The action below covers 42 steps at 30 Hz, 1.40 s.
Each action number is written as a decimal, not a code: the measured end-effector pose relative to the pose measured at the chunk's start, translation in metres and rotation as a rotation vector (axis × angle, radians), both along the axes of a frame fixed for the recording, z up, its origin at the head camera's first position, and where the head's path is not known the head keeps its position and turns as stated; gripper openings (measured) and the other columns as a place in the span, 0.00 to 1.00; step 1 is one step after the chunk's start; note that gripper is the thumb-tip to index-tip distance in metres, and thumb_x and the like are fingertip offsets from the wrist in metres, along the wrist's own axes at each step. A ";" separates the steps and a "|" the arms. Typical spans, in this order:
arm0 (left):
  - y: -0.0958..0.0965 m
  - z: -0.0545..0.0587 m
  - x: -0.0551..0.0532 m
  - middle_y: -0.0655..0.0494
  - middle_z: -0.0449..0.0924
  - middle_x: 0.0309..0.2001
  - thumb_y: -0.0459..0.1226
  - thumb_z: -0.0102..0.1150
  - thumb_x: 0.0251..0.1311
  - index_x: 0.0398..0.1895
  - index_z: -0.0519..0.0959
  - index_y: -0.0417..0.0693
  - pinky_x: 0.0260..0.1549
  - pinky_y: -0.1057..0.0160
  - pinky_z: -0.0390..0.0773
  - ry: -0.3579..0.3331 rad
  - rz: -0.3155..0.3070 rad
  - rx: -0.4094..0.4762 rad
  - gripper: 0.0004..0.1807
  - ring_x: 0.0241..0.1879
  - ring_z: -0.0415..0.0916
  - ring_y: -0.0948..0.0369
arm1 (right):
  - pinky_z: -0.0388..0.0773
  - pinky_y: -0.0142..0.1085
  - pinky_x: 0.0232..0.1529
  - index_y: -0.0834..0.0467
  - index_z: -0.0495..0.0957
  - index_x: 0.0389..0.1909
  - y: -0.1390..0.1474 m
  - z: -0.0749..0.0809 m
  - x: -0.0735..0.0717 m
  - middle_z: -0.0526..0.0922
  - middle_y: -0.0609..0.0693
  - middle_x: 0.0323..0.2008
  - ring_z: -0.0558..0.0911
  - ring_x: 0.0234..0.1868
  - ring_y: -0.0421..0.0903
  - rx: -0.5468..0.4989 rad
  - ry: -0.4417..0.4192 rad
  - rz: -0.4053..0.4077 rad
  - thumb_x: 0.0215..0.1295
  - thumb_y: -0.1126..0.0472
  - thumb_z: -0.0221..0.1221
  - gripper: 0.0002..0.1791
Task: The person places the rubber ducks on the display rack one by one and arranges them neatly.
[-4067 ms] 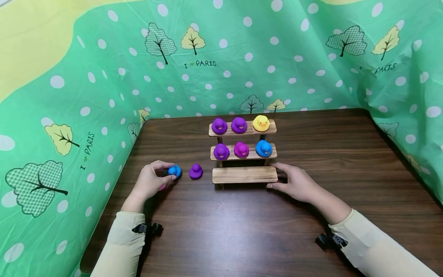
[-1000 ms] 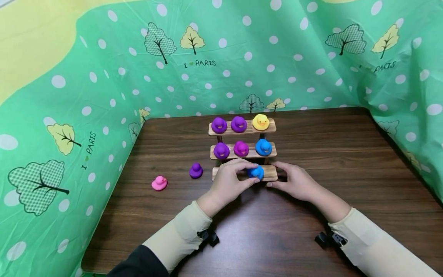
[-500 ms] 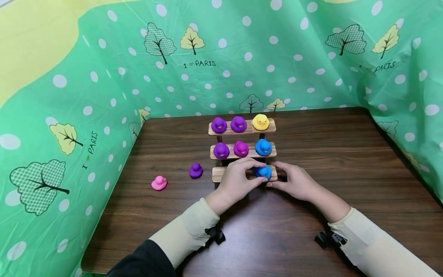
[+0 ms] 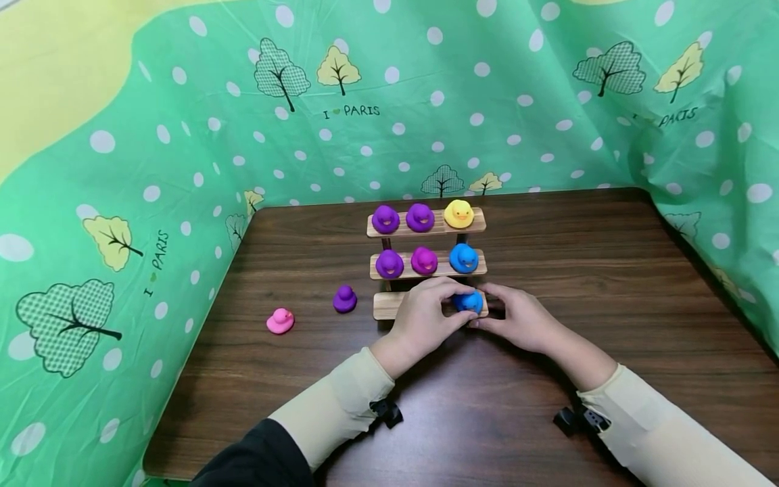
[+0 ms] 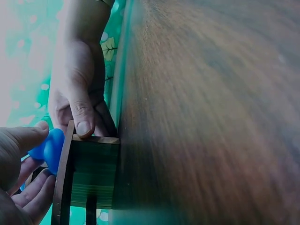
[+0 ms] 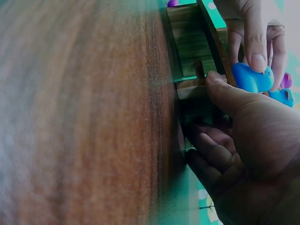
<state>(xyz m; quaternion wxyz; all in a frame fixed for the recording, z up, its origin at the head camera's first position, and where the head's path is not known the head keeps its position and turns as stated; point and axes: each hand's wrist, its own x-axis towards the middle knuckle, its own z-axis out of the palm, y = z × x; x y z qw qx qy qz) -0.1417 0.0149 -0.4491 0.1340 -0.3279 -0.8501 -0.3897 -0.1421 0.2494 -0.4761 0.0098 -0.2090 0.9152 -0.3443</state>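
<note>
A blue rubber duck [image 4: 470, 302] sits at the right end of the lowest tier of a three-tier wooden shelf [image 4: 386, 307]. My left hand [image 4: 422, 314] pinches this duck between thumb and fingers, hiding part of the tier. In the right wrist view, the same blue duck [image 6: 248, 78] touches the board, with the left thumb on its side. My right hand [image 4: 526, 321] holds the right end of the lowest tier, its thumb at the front. On the middle tier are a purple duck [image 4: 389, 264], a magenta duck [image 4: 424, 261] and another blue duck [image 4: 464, 259].
Two purple ducks [image 4: 386, 220] and a yellow duck [image 4: 459, 214] stand on the top tier. Left of the shelf, a purple duck [image 4: 345, 299] and a pink duck [image 4: 280, 321] rest on the dark wooden table [image 4: 292, 406]. Green printed cloth [image 4: 365, 135] hangs behind.
My left hand has carried the blue duck from the table's left side to the lowest tier, then slid rightward to its end. My right hand has stayed at the shelf.
</note>
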 end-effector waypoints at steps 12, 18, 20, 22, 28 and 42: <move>0.002 -0.002 0.001 0.64 0.88 0.45 0.44 0.82 0.56 0.51 0.88 0.51 0.47 0.75 0.77 0.056 0.014 -0.033 0.20 0.45 0.80 0.67 | 0.82 0.55 0.57 0.52 0.79 0.64 -0.001 -0.001 0.001 0.86 0.49 0.54 0.83 0.57 0.50 -0.002 -0.016 0.004 0.62 0.51 0.76 0.30; 0.001 -0.002 0.000 0.64 0.87 0.46 0.44 0.81 0.56 0.52 0.88 0.51 0.47 0.76 0.76 0.064 0.017 -0.047 0.21 0.45 0.80 0.68 | 0.80 0.58 0.59 0.55 0.77 0.67 0.000 -0.001 0.001 0.86 0.53 0.57 0.83 0.59 0.54 -0.002 -0.026 -0.002 0.64 0.51 0.75 0.32; 0.001 -0.003 0.000 0.64 0.87 0.46 0.45 0.81 0.56 0.53 0.88 0.51 0.47 0.77 0.75 0.054 0.013 -0.045 0.22 0.45 0.79 0.69 | 0.80 0.59 0.59 0.57 0.76 0.68 0.000 -0.001 0.001 0.85 0.55 0.58 0.82 0.61 0.56 -0.002 -0.028 -0.004 0.64 0.52 0.75 0.33; -0.001 -0.003 -0.001 0.65 0.87 0.47 0.45 0.81 0.56 0.54 0.88 0.52 0.48 0.78 0.74 0.039 0.008 -0.041 0.22 0.46 0.78 0.69 | 0.79 0.59 0.60 0.57 0.76 0.69 0.001 -0.002 0.000 0.85 0.56 0.58 0.82 0.61 0.57 -0.001 -0.024 -0.003 0.65 0.54 0.74 0.33; -0.006 -0.004 -0.001 0.65 0.86 0.49 0.46 0.81 0.56 0.54 0.87 0.52 0.49 0.77 0.74 0.018 -0.012 -0.016 0.23 0.48 0.79 0.68 | 0.80 0.59 0.59 0.57 0.77 0.67 0.000 -0.003 0.000 0.86 0.55 0.57 0.83 0.59 0.56 -0.002 0.001 -0.001 0.64 0.54 0.75 0.32; -0.040 -0.002 -0.001 0.61 0.88 0.49 0.43 0.82 0.55 0.52 0.88 0.49 0.52 0.70 0.79 -0.005 -0.015 0.075 0.22 0.53 0.81 0.67 | 0.79 0.59 0.59 0.56 0.77 0.67 0.000 -0.002 0.000 0.86 0.54 0.58 0.82 0.61 0.56 -0.004 -0.038 -0.025 0.61 0.46 0.76 0.37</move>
